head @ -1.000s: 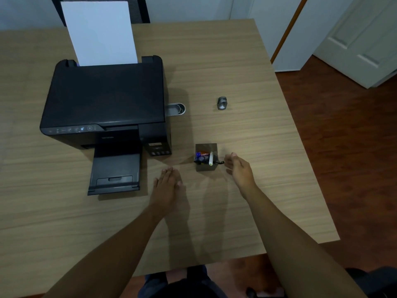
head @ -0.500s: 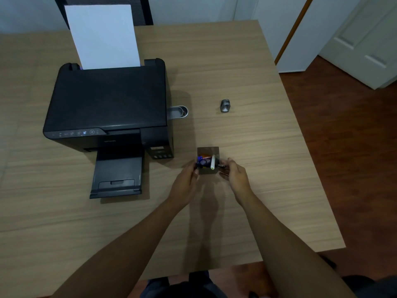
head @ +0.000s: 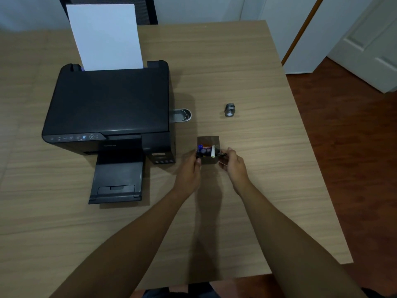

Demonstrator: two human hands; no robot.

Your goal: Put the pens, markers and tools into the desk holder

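On wooden desk [head: 247, 72] — printer [head: 107, 108], both hands, left [head: 188, 173] and right [head: 235, 166], gripping desk holder [head: 208, 151] — brown floor [head: 354, 158] beyond.

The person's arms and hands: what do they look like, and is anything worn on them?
Both forearms are bare up to the frame edge, with no sleeves in view. The left hand and the right hand wear no gloves. No watch, bracelet or ring can be seen, though the fingers are too small and dim to be sure about rings.

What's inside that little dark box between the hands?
The desk holder holds a white marker, something with a blue cap and an orange bit. Its walls hide their lower parts.
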